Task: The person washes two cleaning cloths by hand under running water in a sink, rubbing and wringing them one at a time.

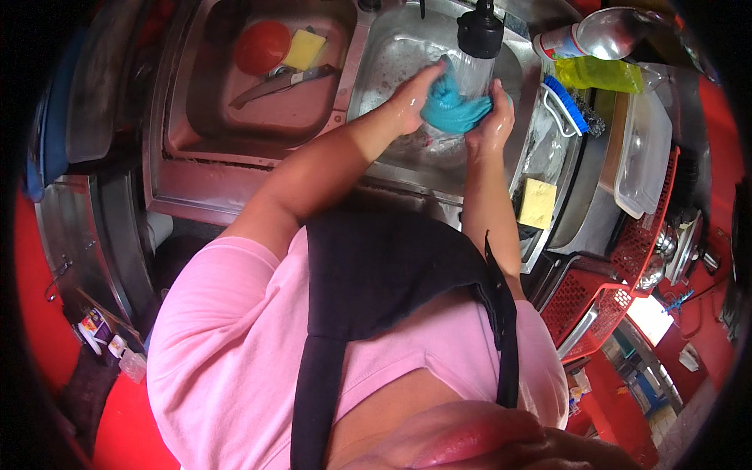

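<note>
Both my hands hold a wet turquoise cloth in the right-hand basin of a steel double sink. My left hand grips its left side, and my right hand has its right end. Water streams onto the cloth from a black spray faucet head just above. In the left-hand basin lie a red bowl, a yellow sponge and a knife with a dark handle.
Right of the basin are a blue-bristled scrub brush, another yellow sponge, a clear bottle on its side and a clear plastic container. Red plastic baskets stand farther right. A raised steel rim divides the basins.
</note>
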Motion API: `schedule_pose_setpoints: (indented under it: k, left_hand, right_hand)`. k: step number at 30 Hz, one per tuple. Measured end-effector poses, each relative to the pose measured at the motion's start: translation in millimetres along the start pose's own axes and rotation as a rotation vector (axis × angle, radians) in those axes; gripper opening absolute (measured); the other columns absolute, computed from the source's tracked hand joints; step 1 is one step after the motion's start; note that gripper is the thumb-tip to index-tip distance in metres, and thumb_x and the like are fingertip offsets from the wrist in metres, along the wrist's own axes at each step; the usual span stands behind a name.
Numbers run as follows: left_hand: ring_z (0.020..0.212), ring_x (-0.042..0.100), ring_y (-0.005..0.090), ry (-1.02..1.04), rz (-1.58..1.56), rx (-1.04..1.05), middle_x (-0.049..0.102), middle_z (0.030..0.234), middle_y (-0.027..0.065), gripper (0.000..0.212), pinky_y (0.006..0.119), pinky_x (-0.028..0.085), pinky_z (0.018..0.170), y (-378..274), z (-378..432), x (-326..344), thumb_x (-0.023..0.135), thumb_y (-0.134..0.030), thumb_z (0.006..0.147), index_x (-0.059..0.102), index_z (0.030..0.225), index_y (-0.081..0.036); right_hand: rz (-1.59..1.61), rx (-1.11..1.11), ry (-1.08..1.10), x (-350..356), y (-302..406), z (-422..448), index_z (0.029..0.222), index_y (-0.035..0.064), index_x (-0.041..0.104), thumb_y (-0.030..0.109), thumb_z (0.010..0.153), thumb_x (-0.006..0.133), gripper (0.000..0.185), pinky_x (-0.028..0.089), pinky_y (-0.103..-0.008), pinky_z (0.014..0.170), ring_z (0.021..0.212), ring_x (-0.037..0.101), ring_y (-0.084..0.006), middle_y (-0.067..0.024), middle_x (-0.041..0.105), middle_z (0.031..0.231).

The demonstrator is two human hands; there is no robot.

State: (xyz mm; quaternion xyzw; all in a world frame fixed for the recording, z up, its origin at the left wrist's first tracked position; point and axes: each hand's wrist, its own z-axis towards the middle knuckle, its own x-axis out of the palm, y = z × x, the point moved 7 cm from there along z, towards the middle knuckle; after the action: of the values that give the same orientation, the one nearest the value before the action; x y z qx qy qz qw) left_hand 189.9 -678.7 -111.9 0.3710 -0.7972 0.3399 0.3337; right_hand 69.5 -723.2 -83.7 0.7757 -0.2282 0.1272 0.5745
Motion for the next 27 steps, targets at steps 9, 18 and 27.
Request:
schedule_pose_setpoints:
  k: [9, 18, 27]
  left_hand:
    - [0.104, 0.054, 0.0196, 0.252, 0.549, -0.112, 0.053, 0.113, 0.0089, 0.066, 0.035, 0.044, 0.089, 10.0, -25.8, 23.0, 0.073, -0.019, 0.071, 0.038, 0.125, -0.004]
    - [0.091, 0.059, 0.0208, 0.050, 1.118, 0.035, 0.060, 0.100, 0.0110, 0.052, 0.032, 0.046, 0.077, 0.8, -16.2, 8.5, 0.068, -0.016, 0.064, 0.052, 0.111, 0.001]
    - [0.089, 0.059, 0.0186, -0.172, 1.218, 0.292, 0.060, 0.102, 0.0089, 0.051, 0.035, 0.046, 0.076, 5.6, -17.4, 4.5, 0.068, -0.029, 0.068, 0.052, 0.108, -0.003]
  right_hand:
    - [-0.056, 0.424, 0.421, 35.5, -19.1, -1.0, 0.098, -0.0008, 0.056, 0.019, 0.076, 0.063, 0.031, 0.051, -0.0343, 0.068, 0.076, 0.061, -0.0227, -0.0120, 0.061, 0.082]
    - [-0.953, 0.040, 0.273, 36.1, -27.8, 15.8, 0.079, -0.0011, 0.064, 0.023, 0.070, 0.067, 0.026, 0.048, -0.0352, 0.062, 0.062, 0.060, -0.0208, -0.0107, 0.063, 0.071]
    - [-1.054, -0.165, -0.003, 23.0, 8.0, 15.8, 0.076, -0.0033, 0.063, 0.017, 0.069, 0.065, 0.021, 0.045, -0.0307, 0.056, 0.058, 0.058, -0.0168, -0.0097, 0.062, 0.067]
